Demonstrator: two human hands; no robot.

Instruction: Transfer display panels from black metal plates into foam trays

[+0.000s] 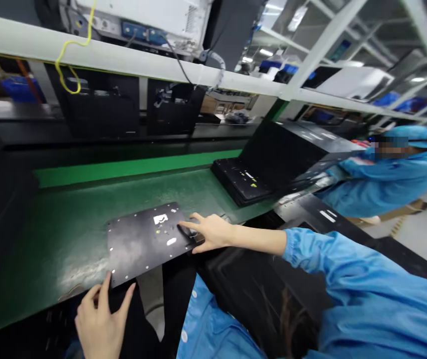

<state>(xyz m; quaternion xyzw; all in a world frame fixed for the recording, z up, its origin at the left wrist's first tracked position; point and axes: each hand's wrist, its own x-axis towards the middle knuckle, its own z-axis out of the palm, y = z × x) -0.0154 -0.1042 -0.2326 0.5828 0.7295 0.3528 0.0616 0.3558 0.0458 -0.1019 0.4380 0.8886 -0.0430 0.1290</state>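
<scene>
A flat black metal plate (142,242) with small holes and white stickers lies on the green conveyor belt (86,219) in front of me. My left hand (99,321) touches the plate's near left corner, fingers apart and stretched. My right hand (209,232) rests at the plate's right edge with fingers spread, fingertips on the plate. A dark bulky object (258,294) lies on my lap under my right forearm.
A black monitor-like unit (269,164) lies farther right on the belt. A co-worker in blue coat and cap (385,174) works beside it. A white shelf beam (123,60) with a yellow cable (67,65) and equipment runs overhead behind the belt.
</scene>
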